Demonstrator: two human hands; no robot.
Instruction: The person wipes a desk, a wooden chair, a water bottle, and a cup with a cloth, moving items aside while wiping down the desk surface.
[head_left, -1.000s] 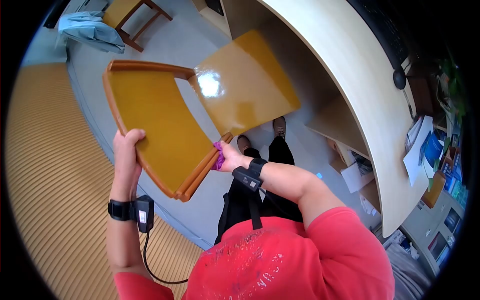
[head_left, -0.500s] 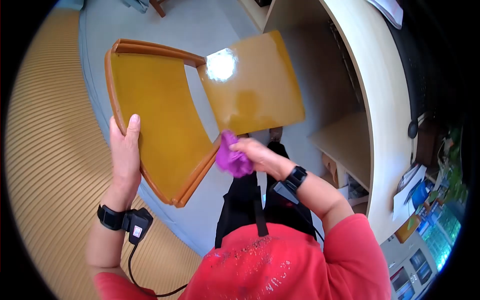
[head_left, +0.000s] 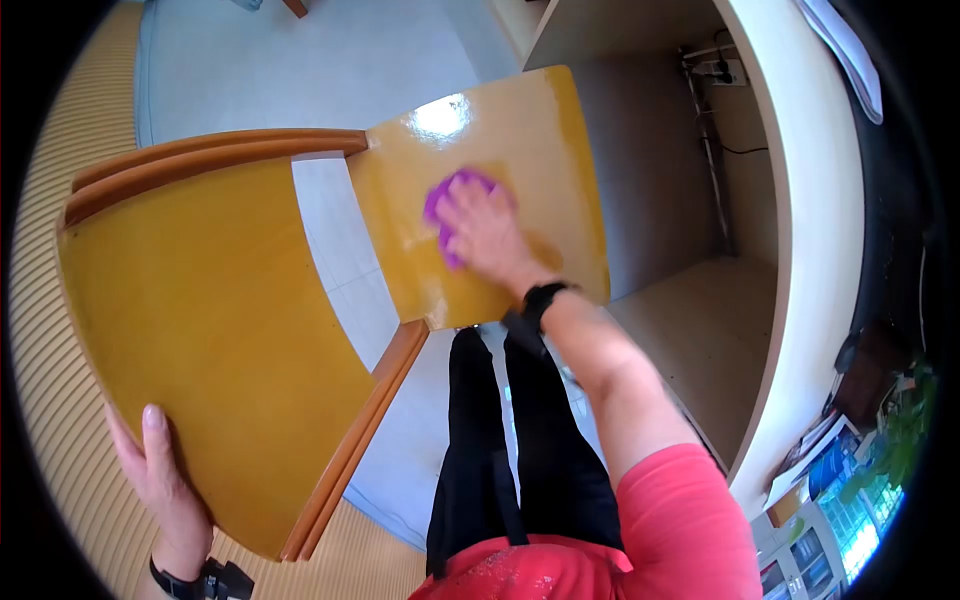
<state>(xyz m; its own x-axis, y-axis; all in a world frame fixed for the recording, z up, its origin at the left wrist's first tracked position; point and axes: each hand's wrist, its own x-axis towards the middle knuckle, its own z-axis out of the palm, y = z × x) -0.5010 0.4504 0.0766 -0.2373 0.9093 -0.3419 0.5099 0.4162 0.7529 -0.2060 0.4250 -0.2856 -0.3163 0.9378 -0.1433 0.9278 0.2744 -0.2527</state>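
step (prob.): wiping seat [head_left: 545,150], rh [head_left: 487,232] grasping cloth [head_left: 446,255], lh [head_left: 168,490] clasping back [head_left: 205,330] at its 7 o'clock; next stroke needs firm hold.

At the near left, the left hand [head_left: 168,492] is clasped, its thumb [head_left: 155,435] pointing to the far side and its other fingers [head_left: 122,446] mostly hidden, the left wrist [head_left: 183,550] just nearer. From the near right, the right forearm [head_left: 600,355] reaches far and leftward; the right hand [head_left: 487,228] is palm down, blurred.
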